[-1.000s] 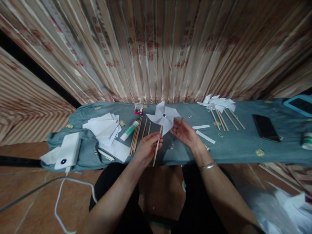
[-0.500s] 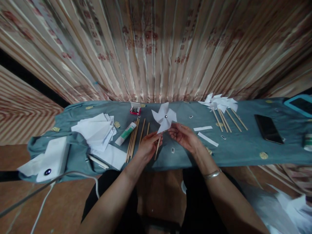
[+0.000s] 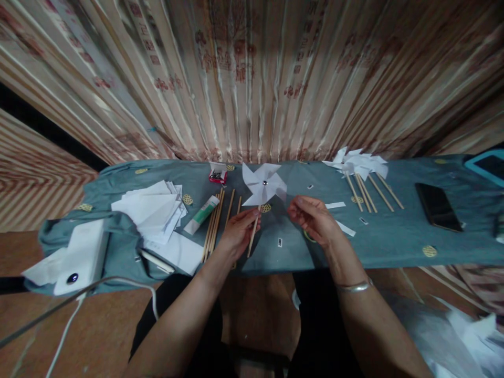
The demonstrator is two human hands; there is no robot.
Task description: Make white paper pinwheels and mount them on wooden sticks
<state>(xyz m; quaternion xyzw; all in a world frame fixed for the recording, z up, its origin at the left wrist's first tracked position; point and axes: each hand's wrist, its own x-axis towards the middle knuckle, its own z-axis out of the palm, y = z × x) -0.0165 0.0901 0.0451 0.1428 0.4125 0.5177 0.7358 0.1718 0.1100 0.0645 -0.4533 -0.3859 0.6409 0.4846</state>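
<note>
My left hand (image 3: pixel 241 229) is closed round the wooden stick of a white paper pinwheel (image 3: pixel 258 190). The pinwheel's blades are spread toward me, with a shiny silver pin head at their centre, and the stick's lower end points down past my fingers. To the right of the blades, apart from them, is my right hand (image 3: pixel 311 214). Its fingers are curled in against the thumb, and nothing shows between them. Several loose wooden sticks (image 3: pixel 214 223) and a green-and-white glue tube (image 3: pixel 201 215) lie left of my left hand.
A small red box of pins (image 3: pixel 218 173) stands open at the back. Stacked white paper (image 3: pixel 149 210) and a white device (image 3: pixel 81 257) are on the left. White paper strips (image 3: pixel 345 228), several finished pinwheels (image 3: pixel 360 164) and a black phone (image 3: pixel 438 207) lie on the right.
My right hand has come off the pinwheel and moved right. The pinwheel's blades have turned and now face me more fully, while my left hand still grips the stick.
</note>
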